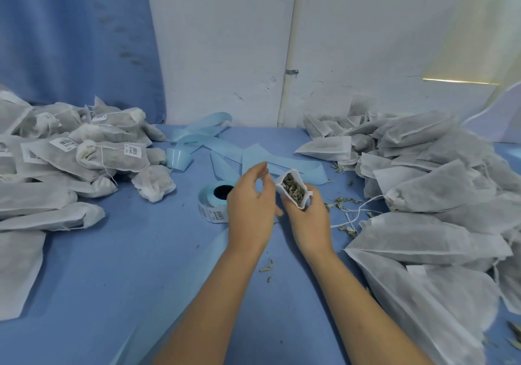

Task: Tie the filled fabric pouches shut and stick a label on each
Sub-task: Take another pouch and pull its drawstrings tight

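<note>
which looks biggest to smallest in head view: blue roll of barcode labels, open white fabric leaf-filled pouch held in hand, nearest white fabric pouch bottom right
1. nearest white fabric pouch, enlarged by closeness
2-3. blue label roll and open held pouch: alike, both partly hidden

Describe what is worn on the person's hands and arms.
Nothing is worn: the left hand and right hand are bare, with no gloves, rings, watch or bracelet showing. The left forearm and right forearm are bare too, no sleeve in view down to the picture's lower edge.
</note>
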`<action>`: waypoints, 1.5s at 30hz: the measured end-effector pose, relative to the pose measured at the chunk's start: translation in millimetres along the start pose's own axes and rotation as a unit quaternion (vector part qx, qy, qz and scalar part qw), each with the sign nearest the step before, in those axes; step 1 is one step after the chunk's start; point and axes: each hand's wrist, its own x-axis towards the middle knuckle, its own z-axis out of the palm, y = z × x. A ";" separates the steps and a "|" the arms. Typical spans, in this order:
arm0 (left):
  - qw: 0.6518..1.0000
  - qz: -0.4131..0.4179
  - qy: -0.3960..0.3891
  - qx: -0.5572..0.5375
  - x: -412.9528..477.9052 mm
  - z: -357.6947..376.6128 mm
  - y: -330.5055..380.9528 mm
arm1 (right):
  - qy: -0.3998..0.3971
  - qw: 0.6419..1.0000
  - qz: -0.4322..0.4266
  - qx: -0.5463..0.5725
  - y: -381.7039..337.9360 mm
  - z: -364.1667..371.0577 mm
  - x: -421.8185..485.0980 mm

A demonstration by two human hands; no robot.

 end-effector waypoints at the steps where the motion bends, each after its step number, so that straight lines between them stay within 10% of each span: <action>1: 1.000 -0.001 -0.017 -0.003 -3.1 3.2 -0.4 | -0.004 1.000 0.004 -0.004 -1.5 0.3 -0.5; 10: 0.989 0.073 -0.032 0.121 -10.1 -0.3 -12.7 | 0.013 0.997 -0.044 -0.069 -7.5 1.3 -6.6; 16: 0.977 0.145 -0.032 0.151 -9.0 -10.4 -14.9 | 0.153 0.865 -0.363 -0.311 -20.4 3.0 -13.1; 22: 0.986 0.108 -0.047 0.117 -10.6 -9.6 -18.2 | 0.176 0.839 -0.397 -0.329 -14.4 5.3 -11.1; 30: 0.991 0.069 -0.022 0.115 -10.2 -12.8 -17.3 | 0.160 0.851 -0.387 -0.316 -16.8 2.7 -14.7; 38: 0.984 0.009 0.171 0.050 8.7 -28.2 -13.4 | 0.124 0.904 -0.304 -0.273 -13.4 4.1 -16.5; 45: 0.991 0.015 0.130 0.032 7.2 -24.3 -10.0 | 0.065 0.927 -0.302 -0.211 -7.5 2.1 -13.3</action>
